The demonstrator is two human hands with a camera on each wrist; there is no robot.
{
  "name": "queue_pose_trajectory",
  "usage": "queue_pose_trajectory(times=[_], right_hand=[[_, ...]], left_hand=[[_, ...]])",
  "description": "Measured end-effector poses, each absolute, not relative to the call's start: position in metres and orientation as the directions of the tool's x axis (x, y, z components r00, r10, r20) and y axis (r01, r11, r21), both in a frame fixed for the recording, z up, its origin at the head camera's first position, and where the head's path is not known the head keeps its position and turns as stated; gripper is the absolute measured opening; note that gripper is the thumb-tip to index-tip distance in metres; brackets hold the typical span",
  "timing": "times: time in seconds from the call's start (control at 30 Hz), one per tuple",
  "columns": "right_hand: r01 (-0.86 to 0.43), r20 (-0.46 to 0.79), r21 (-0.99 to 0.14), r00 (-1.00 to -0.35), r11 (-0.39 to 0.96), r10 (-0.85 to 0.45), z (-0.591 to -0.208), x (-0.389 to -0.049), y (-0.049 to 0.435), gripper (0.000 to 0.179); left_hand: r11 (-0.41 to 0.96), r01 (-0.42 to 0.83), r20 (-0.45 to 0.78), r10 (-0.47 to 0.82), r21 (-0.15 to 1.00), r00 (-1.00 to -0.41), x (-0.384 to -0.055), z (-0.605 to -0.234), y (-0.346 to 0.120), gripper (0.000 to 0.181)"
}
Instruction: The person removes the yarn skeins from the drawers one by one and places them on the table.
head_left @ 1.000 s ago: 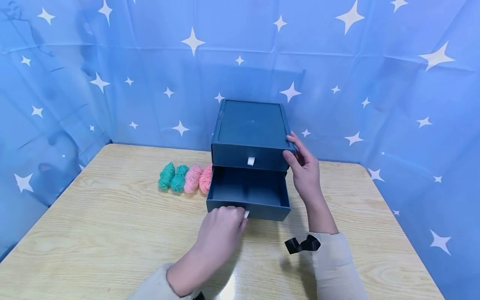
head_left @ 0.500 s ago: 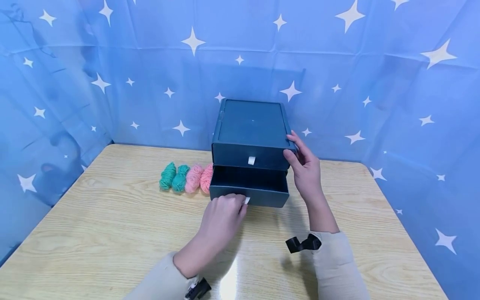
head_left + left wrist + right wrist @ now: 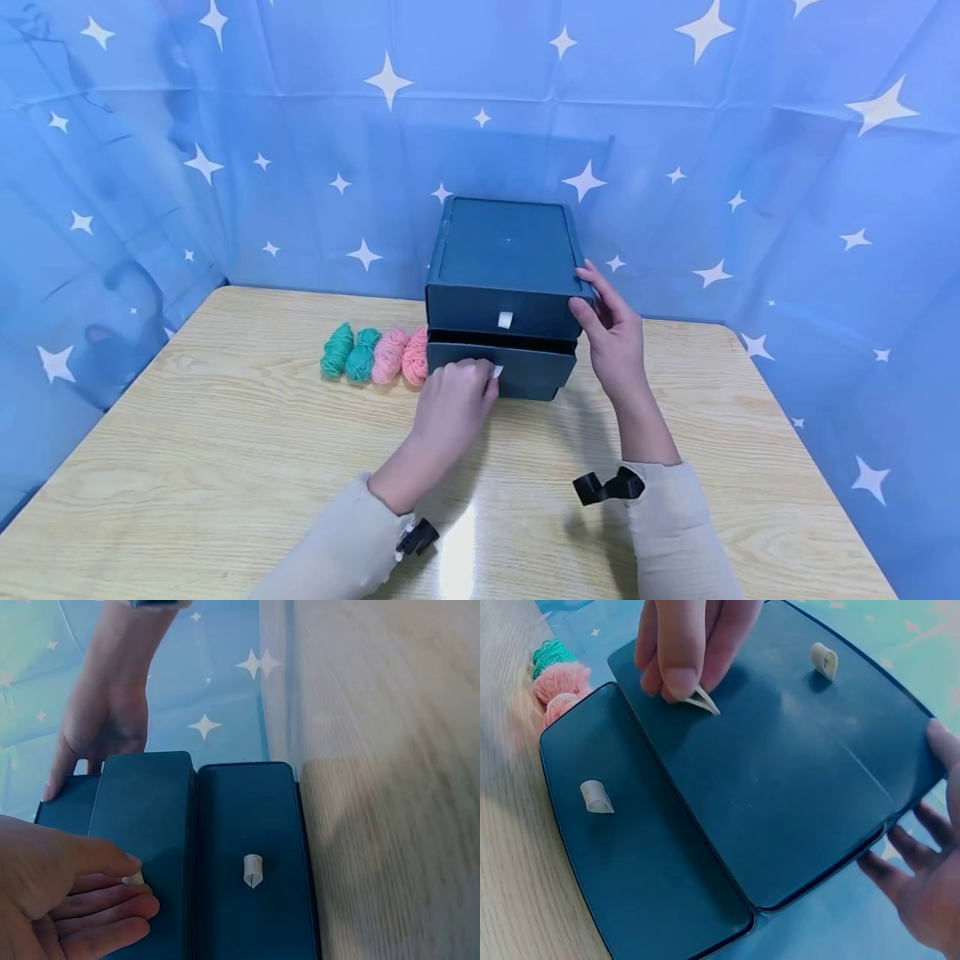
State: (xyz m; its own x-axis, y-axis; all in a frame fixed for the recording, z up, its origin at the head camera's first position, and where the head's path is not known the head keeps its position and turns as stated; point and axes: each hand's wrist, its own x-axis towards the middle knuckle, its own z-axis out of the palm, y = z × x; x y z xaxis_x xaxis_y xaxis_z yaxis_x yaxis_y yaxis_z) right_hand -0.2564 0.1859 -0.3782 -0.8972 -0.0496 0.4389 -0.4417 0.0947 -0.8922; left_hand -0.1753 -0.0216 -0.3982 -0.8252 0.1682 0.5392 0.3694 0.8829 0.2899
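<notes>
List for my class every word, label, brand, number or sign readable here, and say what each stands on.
None: nothing in the three views can be read as text.
White pull tabs on the dark blue drawer unit: no lettering shows.
Backdrop: only white stars stand out, no readable words.
Black fitting at the left cuff: any marking is too small to read.

Left hand [image 3: 457,398] pinching, fingers curled; right hand [image 3: 618,343] farther forward, fingers loosely extended, thumb apart.
</notes>
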Motion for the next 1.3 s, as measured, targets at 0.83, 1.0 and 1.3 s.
queue_pose_trajectory(times=[0.83,1.0,1.3], right_hand=[[-0.442,0.439,-0.890,-0.897,0.115,-0.051,-0.378,-0.256,0.187,0.043],[-0.450,0.446,-0.886,-0.893,0.113,-0.058,-0.378,-0.256,0.186,0.043],[-0.455,0.452,-0.882,-0.890,0.123,-0.054,-0.379,-0.258,0.187,0.042]], left_hand=[[0.822,0.342,0.492,0.088,0.455,-0.866,-0.198,-0.404,-0.024,0.012],[0.791,0.251,0.338,0.059,0.558,-0.939,-0.199,-0.405,-0.027,0.028],[0.789,0.178,0.192,0.077,0.588,-0.978,-0.208,-0.430,-0.026,0.058]])
